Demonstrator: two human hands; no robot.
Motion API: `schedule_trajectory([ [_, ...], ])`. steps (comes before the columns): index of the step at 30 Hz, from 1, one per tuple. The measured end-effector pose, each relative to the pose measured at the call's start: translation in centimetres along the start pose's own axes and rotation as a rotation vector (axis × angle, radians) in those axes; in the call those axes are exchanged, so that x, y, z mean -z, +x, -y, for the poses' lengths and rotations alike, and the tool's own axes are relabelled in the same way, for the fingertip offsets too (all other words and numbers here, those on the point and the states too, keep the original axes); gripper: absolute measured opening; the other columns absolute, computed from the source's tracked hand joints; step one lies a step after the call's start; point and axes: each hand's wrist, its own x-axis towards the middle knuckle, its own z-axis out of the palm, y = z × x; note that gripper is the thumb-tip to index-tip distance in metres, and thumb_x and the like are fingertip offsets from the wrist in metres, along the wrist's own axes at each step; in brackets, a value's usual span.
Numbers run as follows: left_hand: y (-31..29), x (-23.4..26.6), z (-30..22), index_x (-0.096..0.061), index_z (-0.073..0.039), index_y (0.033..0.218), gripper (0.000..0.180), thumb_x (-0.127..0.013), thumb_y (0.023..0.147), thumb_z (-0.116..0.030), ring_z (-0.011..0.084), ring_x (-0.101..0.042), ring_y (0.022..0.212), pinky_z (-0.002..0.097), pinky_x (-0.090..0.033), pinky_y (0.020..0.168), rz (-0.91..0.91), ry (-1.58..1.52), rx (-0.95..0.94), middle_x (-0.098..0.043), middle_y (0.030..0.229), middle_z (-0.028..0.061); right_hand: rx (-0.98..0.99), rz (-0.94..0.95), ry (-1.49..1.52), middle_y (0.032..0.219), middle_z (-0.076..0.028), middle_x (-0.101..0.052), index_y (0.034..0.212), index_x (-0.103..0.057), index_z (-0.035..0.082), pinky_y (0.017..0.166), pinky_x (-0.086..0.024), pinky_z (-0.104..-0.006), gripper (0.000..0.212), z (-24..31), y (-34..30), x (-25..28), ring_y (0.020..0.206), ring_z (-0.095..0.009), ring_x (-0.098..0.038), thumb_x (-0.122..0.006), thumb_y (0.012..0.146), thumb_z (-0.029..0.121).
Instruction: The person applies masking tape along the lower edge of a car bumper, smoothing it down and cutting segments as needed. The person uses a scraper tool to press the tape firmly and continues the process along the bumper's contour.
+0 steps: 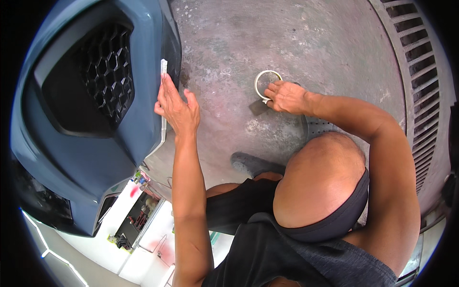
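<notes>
- The blue-grey bumper (110,150) of a vehicle is filling the left of the view, with a black honeycomb grille (110,71) sitting inside it.
- 1 white strip (164,126) is running along the bumper's right-hand edge, its upper end standing just above the left fingertips.
- The left hand (178,107) is resting at that same edge of the bumper, its fingertips touching the strip, its thumb standing apart from the fingers; it is not clamping around anything.
- The right hand (289,97) is reaching across the person's front, well apart to the right of the bumper, its fingers clamping on the near rim of 1 cream ring-shaped roll (256,86).
- The roll is hanging over the stained concrete floor (224,48), to the right of the bumper; whether it is touching the floor, I cannot tell.
- 1 dark grey shoe (253,165) is standing on the floor, right of the bumper and lower in the view.
- 1 slotted floor grate (415,44) is curving down the far right, farthest from the bumper.
</notes>
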Motion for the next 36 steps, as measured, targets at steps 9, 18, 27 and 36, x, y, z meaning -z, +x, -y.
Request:
schedule_trajectory([
  [9,-4.3,0.0,0.3,-0.033,-0.001,0.158,0.073,-0.059,0.091,-0.012,0.03,-0.041,0.145,0.0509,-0.027,0.109,0.097,-0.018,0.182,-0.04,0.163,0.0145,-0.2,-0.716,0.306,0.092,-0.008,-0.055,0.129,-0.064,0.009,0.067,-0.053,-0.0403,0.049,-4.5,5.4,10.2,0.077,-0.024,-0.06,-0.073,0.081,0.009],
  [18,-6.2,0.2,1.5,-0.043,-0.002,0.151,0.07,-0.053,0.082,-0.001,0.0339,-0.041,0.145,0.0526,-0.03,0.112,0.006,-0.179,0.221,-0.047,0.158,0.0149,-0.08,-0.603,0.135,0.099,-0.007,-0.055,0.116,-0.075,0.008,0.072,-0.054,-0.0369,0.03,-4.5,12.7,11.8,0.082,-0.021,-0.062,-0.065,0.089,0.016],
  [27,-5.8,-0.2,2.7,-0.055,-0.004,0.12,0.046,-0.053,0.075,0.008,0.0368,-0.048,0.136,0.0538,-0.034,0.109,-0.058,-0.261,0.109,-0.053,0.152,0.0152,-0.01,-0.527,0.047,0.102,-0.006,-0.057,0.113,-0.076,0.009,0.076,-0.055,-0.0337,0.03,-3.5,13.8,12.3,0.084,-0.018,-0.063,-0.065,0.087,0.018],
  [36,-5.2,-0.8,2.8,-0.057,-0.003,0.113,0.04,-0.054,0.075,0.009,0.0364,-0.049,0.135,0.0539,-0.035,0.108,-0.139,-0.342,0.11,-0.055,0.15,0.0168,0.016,-0.519,-0.004,0.102,-0.006,-0.058,0.112,-0.076,0.008,0.076,-0.055,-0.0333,0.03,-2.8,15.3,12.6,0.083,-0.018,-0.063,-0.065,0.086,0.018],
])
